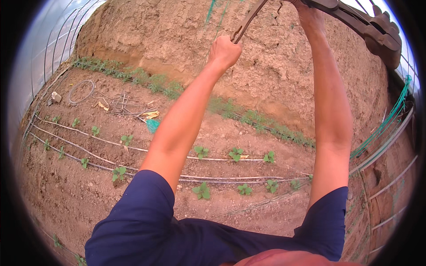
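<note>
- Well, 2 bare arms reach up high, and the hands are apart.
- The left hand [225,54] is closed around the low end of a brown strip [251,18].
- The strip is thin and flat, with a slit near the hand. It slants up to the right and runs out of view at the top.
- The right hand [306,10] is cut off by the top edge, so I cannot tell how its fingers sit.
- Just beside it, at the top right, is a dark brown, lumpy thing [373,32], long and bent.
- Behind is a rough dirt wall [155,35].
- Lower down, small green plants [202,191] grow in rows.
</note>
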Available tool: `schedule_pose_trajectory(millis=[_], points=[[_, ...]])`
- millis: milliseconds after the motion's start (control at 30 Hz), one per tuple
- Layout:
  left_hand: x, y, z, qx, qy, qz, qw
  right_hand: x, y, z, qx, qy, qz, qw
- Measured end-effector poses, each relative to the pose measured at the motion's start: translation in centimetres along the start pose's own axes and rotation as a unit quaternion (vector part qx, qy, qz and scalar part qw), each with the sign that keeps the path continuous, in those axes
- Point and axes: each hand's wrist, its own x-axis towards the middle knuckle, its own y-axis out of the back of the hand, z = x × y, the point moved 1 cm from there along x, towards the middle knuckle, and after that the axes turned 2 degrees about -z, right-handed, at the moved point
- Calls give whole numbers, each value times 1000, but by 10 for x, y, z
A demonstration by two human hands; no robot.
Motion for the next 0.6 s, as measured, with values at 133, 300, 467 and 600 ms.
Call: schedule_pose_trajectory(millis=[133,300,467,600], points=[[5,-2,-6,-11,-4,-31,999,0,8,-4,-6,-8,14,1000],[13,6,-10,-58,-85,-34,994,6,6,-3,173,-124,18,977],[23,-1,-11,-90,-148,-63,983,-2,-4,-10,264,-190,29,945],[24,-29,-13,-105,-134,-115,979,-43,-28,-29,327,-337,64,880]])
